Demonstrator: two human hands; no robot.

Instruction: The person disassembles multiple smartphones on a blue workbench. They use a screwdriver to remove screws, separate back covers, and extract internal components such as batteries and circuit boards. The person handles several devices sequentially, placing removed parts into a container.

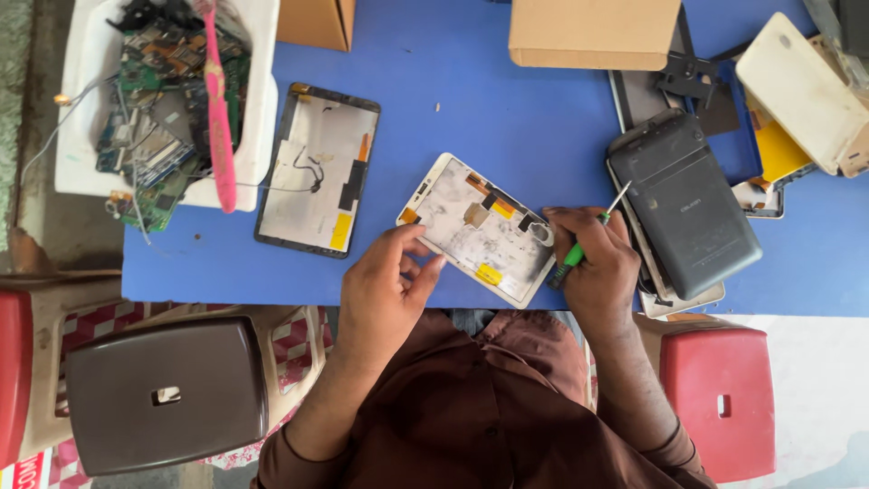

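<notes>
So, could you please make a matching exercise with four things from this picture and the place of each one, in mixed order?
Things:
1. green-handled screwdriver
2. white tablet frame
3. white tub of circuit boards
4. dark grey tablet back

Places:
A. far left corner of the blue table
B. in the right hand
C. under the fingers of the left hand
D. right of the right hand, on other tablet parts

Pairs: 1-B, 2-C, 3-A, 4-D
</notes>
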